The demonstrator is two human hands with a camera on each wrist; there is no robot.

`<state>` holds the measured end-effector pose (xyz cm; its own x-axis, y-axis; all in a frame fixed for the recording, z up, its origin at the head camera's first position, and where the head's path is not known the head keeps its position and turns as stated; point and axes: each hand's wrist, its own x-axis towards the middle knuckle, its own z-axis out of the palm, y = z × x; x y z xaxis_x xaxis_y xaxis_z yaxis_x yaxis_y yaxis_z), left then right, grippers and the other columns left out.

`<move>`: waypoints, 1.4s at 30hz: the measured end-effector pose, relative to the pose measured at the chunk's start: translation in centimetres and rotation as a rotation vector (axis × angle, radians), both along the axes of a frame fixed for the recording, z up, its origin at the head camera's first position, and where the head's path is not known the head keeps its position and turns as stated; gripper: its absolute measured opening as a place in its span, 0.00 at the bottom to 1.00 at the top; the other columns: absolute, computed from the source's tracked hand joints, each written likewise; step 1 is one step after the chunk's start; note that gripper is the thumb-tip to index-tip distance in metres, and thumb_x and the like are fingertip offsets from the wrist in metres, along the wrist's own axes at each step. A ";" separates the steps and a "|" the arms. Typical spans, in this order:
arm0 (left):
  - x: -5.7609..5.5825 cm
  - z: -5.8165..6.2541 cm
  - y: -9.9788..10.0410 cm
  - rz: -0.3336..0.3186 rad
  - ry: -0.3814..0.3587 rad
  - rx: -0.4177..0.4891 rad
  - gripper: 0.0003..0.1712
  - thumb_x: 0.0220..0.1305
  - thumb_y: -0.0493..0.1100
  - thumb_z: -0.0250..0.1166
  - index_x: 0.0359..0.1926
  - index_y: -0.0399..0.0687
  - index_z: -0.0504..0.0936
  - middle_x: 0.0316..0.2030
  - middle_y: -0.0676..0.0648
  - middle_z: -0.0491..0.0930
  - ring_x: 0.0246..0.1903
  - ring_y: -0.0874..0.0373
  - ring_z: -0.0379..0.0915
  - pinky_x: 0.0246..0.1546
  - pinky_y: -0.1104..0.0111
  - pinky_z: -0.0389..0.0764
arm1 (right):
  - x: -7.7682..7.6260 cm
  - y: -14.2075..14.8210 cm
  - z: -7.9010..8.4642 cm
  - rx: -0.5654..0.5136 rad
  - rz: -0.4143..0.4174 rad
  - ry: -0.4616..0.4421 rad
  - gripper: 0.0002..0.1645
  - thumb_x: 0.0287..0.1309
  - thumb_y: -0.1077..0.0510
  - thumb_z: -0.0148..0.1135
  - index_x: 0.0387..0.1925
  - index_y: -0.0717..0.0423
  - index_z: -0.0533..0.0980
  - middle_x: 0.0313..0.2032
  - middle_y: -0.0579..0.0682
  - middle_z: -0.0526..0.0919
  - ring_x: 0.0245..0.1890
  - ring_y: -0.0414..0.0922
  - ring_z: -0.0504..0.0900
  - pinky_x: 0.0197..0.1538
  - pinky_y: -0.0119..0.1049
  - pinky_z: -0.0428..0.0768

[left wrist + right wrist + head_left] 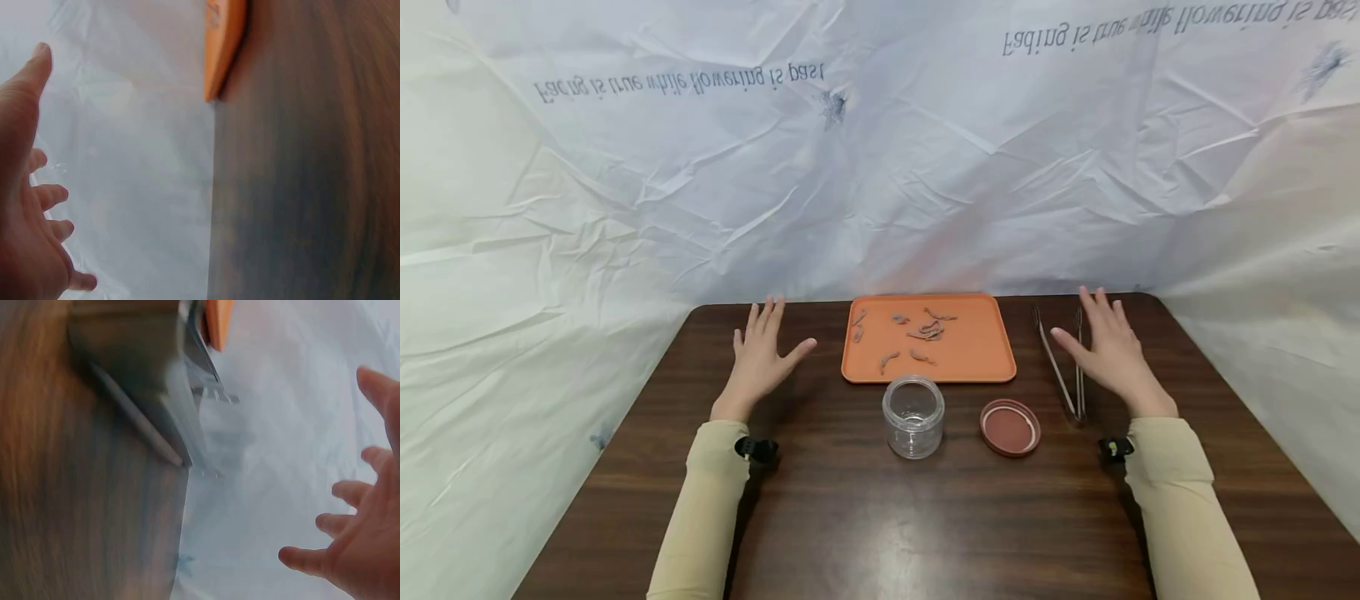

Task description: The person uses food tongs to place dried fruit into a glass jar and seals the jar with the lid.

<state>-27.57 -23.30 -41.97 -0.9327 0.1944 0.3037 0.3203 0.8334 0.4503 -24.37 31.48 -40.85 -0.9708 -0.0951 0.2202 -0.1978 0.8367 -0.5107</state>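
Note:
My left hand hovers over the left part of the table, fingers spread and nothing in it. On the right, my right hand is likewise spread and holds nothing, close beside metal tongs whose two arms stand apart. Between the hands lies an orange tray with several small greyish-brown, shrivelled pieces scattered on it. In front of the tray stands a clear jar without its lid. A reddish-brown round lid lies to the jar's right, its inner side up.
A dark wood-grain table carries everything. White sheeting with printed lettering hangs behind the far edge and along both sides. Dark straps with small devices sit at both wrists.

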 end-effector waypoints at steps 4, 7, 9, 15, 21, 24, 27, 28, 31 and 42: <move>0.4 0.5 0.0 -0.056 -0.051 0.173 0.56 0.67 0.68 0.61 0.81 0.64 0.36 0.80 0.47 0.38 0.78 0.46 0.28 0.69 0.34 0.43 | 0.5 1.7 0.4 -0.132 -0.057 0.044 0.52 0.74 0.39 0.51 0.81 0.51 0.32 0.78 0.66 0.33 0.75 0.71 0.34 0.64 0.77 0.44; 0.9 0.8 0.0 -0.080 -0.117 0.284 0.54 0.67 0.67 0.63 0.80 0.73 0.37 0.80 0.51 0.38 0.78 0.47 0.32 0.69 0.36 0.48 | 1.0 2.8 0.8 -0.200 -0.103 0.050 0.52 0.75 0.40 0.50 0.80 0.49 0.31 0.78 0.66 0.36 0.74 0.73 0.42 0.64 0.75 0.49; 1.1 0.8 0.0 -0.094 -0.147 0.333 0.53 0.67 0.66 0.63 0.80 0.76 0.37 0.80 0.54 0.39 0.78 0.48 0.36 0.70 0.39 0.50 | 1.3 3.3 0.8 -0.219 -0.130 0.043 0.51 0.75 0.39 0.49 0.80 0.48 0.30 0.78 0.65 0.38 0.73 0.74 0.46 0.62 0.75 0.53; 1.5 0.5 0.5 -0.183 -0.226 0.467 0.50 0.71 0.57 0.64 0.80 0.71 0.40 0.79 0.55 0.44 0.78 0.53 0.41 0.72 0.47 0.52 | 1.7 4.0 0.5 -0.237 -0.152 -0.019 0.52 0.75 0.38 0.48 0.80 0.51 0.29 0.77 0.69 0.42 0.70 0.76 0.52 0.59 0.75 0.58; 2.2 0.0 1.8 -0.284 -0.293 0.597 0.49 0.72 0.46 0.65 0.81 0.63 0.43 0.79 0.48 0.47 0.77 0.50 0.43 0.73 0.48 0.52 | 1.6 4.1 0.0 -0.264 -0.177 -0.142 0.55 0.74 0.34 0.43 0.79 0.57 0.27 0.76 0.72 0.43 0.70 0.74 0.54 0.58 0.74 0.59; 2.8 -0.3 2.7 -0.324 -0.313 0.625 0.48 0.72 0.45 0.65 0.81 0.62 0.45 0.79 0.48 0.49 0.77 0.50 0.45 0.72 0.48 0.54 | 1.6 4.2 -0.4 -0.277 -0.181 -0.208 0.57 0.73 0.31 0.42 0.78 0.58 0.26 0.76 0.72 0.43 0.70 0.74 0.54 0.59 0.74 0.59; 3.4 -0.7 3.4 -0.348 -0.333 0.616 0.47 0.71 0.47 0.66 0.81 0.63 0.46 0.78 0.49 0.52 0.76 0.51 0.48 0.72 0.49 0.56 | 1.6 4.4 -0.8 -0.281 -0.174 -0.264 0.59 0.72 0.29 0.42 0.77 0.60 0.24 0.75 0.73 0.44 0.69 0.75 0.53 0.60 0.74 0.59; 3.5 -0.9 3.6 -0.358 -0.341 0.610 0.47 0.71 0.48 0.66 0.81 0.62 0.47 0.78 0.49 0.52 0.76 0.50 0.48 0.72 0.49 0.56 | 1.6 4.6 -0.9 -0.282 -0.170 -0.281 0.59 0.72 0.29 0.41 0.77 0.60 0.24 0.75 0.74 0.44 0.69 0.76 0.53 0.60 0.74 0.59; 4.0 -1.4 4.4 -0.378 -0.372 0.596 0.47 0.71 0.49 0.66 0.80 0.63 0.48 0.77 0.48 0.53 0.76 0.50 0.49 0.71 0.50 0.57 | 1.8 5.1 -1.4 -0.298 -0.151 -0.322 0.59 0.73 0.30 0.41 0.77 0.62 0.23 0.74 0.75 0.44 0.68 0.77 0.55 0.60 0.73 0.60; 5.6 -2.2 5.6 -0.437 -0.461 0.470 0.50 0.67 0.53 0.69 0.80 0.62 0.50 0.77 0.46 0.56 0.75 0.52 0.52 0.71 0.53 0.60 | 2.6 5.5 -2.0 -0.329 -0.076 -0.439 0.59 0.74 0.32 0.42 0.76 0.65 0.23 0.72 0.80 0.42 0.64 0.77 0.62 0.62 0.68 0.65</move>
